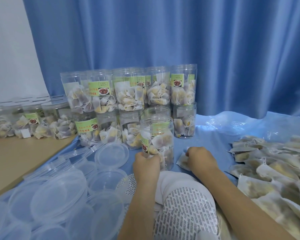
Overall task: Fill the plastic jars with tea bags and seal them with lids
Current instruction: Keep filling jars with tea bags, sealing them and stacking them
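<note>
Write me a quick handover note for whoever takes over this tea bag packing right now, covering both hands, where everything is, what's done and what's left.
Left hand: gripping the base of the open jar, which stands upright on the blue sheet, partly filled, no lid.
Right hand: closed on a tea bag lying just right of that jar.
Loose tea bags: heaped on the right.
Clear lids: scattered front left.
Done: filled jars are stacked two high behind, with more on the wooden surface to the left.
Left: top up the held jar, fit a lid, then carry on through the pile.
</note>
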`<state>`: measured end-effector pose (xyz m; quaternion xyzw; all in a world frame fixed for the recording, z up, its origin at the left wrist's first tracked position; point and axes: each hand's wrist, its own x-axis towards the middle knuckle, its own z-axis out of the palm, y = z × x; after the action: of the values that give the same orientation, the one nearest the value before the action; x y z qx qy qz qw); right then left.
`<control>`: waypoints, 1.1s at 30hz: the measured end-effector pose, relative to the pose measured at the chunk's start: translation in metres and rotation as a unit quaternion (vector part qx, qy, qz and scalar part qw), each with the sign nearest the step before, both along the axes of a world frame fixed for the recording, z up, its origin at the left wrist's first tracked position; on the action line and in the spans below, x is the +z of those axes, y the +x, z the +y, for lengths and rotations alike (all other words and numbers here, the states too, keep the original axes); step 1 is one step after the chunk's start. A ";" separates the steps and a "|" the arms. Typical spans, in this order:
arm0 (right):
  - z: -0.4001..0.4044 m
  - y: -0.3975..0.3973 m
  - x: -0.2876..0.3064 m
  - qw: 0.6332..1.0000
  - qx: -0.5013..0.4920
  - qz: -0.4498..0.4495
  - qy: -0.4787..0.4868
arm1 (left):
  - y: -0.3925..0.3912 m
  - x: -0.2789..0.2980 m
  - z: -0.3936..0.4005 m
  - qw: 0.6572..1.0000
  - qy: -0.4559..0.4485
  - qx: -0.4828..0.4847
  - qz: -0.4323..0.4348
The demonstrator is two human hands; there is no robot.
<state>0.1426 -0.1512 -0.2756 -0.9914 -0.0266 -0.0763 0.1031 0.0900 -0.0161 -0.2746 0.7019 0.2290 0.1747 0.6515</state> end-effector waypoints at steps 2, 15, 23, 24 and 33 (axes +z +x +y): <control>-0.001 0.003 -0.002 0.998 0.006 -0.036 0.050 | 0.000 0.000 0.002 1.000 -0.027 0.004 -0.003; -0.003 0.009 -0.014 0.988 0.073 -0.085 0.109 | 0.003 -0.002 0.008 1.000 -0.030 0.002 0.001; 0.012 -0.008 0.020 0.776 0.041 -0.276 0.566 | 0.005 -0.002 0.010 0.999 -0.015 0.037 -0.013; 0.014 -0.011 0.027 0.739 0.055 -0.261 0.619 | 0.005 -0.002 0.010 0.999 -0.022 0.037 -0.017; 0.052 -0.003 0.092 0.843 0.129 -0.295 0.431 | 0.002 0.001 0.013 0.995 -0.092 0.030 -0.036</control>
<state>0.1400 -0.0994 -0.1841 -0.7653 -0.1472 -0.3546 0.5166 0.0923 -0.0033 -0.2732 0.6248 0.2416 0.1976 0.7157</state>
